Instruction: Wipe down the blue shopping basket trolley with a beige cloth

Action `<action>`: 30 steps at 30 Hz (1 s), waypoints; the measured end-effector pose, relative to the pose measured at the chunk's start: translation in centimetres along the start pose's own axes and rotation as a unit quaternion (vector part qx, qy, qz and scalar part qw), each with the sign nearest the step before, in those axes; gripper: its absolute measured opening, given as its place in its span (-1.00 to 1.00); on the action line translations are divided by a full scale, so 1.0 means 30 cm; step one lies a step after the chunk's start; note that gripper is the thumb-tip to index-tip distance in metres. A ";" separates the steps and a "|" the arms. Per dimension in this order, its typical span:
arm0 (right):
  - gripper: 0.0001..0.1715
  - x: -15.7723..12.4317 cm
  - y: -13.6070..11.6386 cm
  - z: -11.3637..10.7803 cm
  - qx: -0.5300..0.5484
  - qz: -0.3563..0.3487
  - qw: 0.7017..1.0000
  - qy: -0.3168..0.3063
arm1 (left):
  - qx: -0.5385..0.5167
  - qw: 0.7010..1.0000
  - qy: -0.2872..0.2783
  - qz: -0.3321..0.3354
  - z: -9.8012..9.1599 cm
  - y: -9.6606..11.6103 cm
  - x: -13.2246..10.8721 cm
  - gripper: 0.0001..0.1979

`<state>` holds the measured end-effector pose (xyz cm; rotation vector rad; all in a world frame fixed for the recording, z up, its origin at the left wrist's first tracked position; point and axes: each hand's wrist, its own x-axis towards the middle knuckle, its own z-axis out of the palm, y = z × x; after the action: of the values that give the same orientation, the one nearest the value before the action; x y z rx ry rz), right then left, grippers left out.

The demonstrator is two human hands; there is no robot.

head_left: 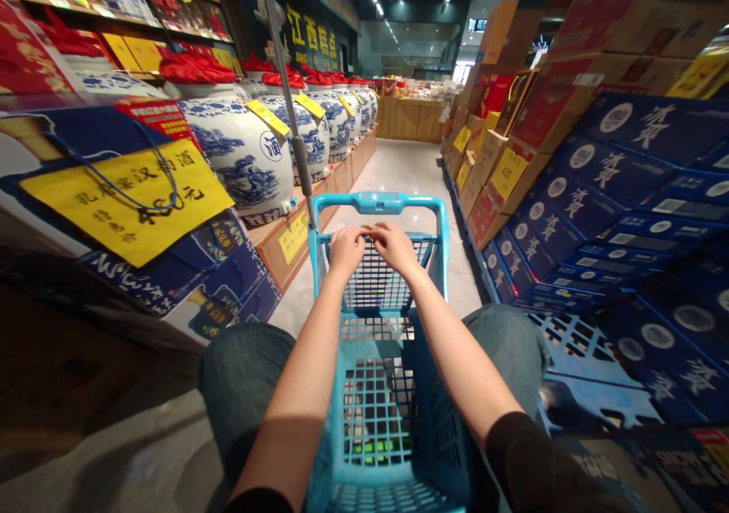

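Left hand point(346, 249) and right hand point(395, 247) sit side by side on the inner crossbar of a blue plastic shopping cart point(377, 203), fingers point(370, 234) curled closed around the bar, tips nearly touching. The cart stands directly ahead of the person's knees, in an aisle between blue-and-white ceramic liquor jars point(239, 152) on the left and stacked blue cartons point(598, 209) on the right.

Black sleeves point(532, 460) at bottom edge of frame, well behind grip, left one point(256, 502) barely showing. Faded grey-blue denim trousers point(242, 380) on both knees, below grip and outside forearms point(464, 354). Left hand point(347, 247) and right hand point(396, 247) bare, forearms uncovered.
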<state>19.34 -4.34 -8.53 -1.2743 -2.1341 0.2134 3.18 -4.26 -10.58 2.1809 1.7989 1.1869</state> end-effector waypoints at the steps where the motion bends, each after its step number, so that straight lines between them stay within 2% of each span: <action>1: -0.60 -0.001 0.005 -0.006 -0.005 0.022 1.000 0.006 | -0.002 1.000 -0.001 0.003 -0.001 -0.001 -0.001 -0.61; 4: -0.63 -0.007 0.037 -0.046 -0.052 0.149 0.986 0.047 | -0.006 1.000 -0.006 0.009 -0.004 0.000 -0.004 -0.62; 6: -0.62 -0.010 0.051 -0.062 -0.073 0.197 0.976 0.065 | -0.004 1.000 -0.009 0.008 -0.004 0.003 -0.005 -0.62; 8: -0.63 -0.011 0.045 -0.048 -0.060 0.174 0.981 0.068 | -0.002 1.000 -0.011 0.009 -0.003 0.003 -0.005 -0.62; 11: -0.60 -0.008 0.005 0.008 -0.004 0.043 0.998 0.038 | 0.004 1.000 -0.005 0.010 -0.001 -0.001 -0.005 -0.62; 13: -0.56 -0.005 -0.013 0.030 0.012 -0.004 1.000 0.020 | 0.004 1.000 0.001 0.005 -0.002 -0.006 -0.005 -0.61; 15: -0.61 -0.005 -0.007 0.020 -0.007 0.036 0.999 0.024 | -0.002 1.000 0.001 0.003 -0.003 -0.011 -0.005 -0.61; 18: -0.65 -0.010 0.032 -0.033 -0.061 0.167 0.983 0.051 | -0.008 1.000 -0.003 0.006 -0.003 -0.011 -0.005 -0.62; 20: -0.63 -0.014 0.050 -0.057 -0.080 0.213 0.972 0.067 | -0.007 1.000 -0.002 0.009 -0.001 -0.008 -0.005 -0.63; 22: -0.63 -0.015 0.042 -0.050 -0.076 0.198 0.975 0.073 | -0.004 1.000 0.000 0.013 0.000 -0.005 -0.006 -0.63; 27: -0.62 -0.009 -0.019 0.010 -0.013 0.032 0.999 0.015 | 0.006 1.000 0.003 0.016 -0.002 -0.006 -0.008 -0.62; 28: -0.62 -0.009 -0.019 0.006 -0.004 0.028 1.000 0.007 | 0.005 1.000 0.003 0.015 -0.003 -0.007 -0.009 -0.62; 30: -0.65 -0.009 0.000 -0.021 -0.007 0.079 0.997 0.013 | 0.000 1.000 0.001 0.015 -0.003 -0.007 -0.009 -0.62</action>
<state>19.80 -4.69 -8.15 -1.4470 -2.0176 0.2461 2.96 -4.47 -10.75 2.2141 1.7738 1.1954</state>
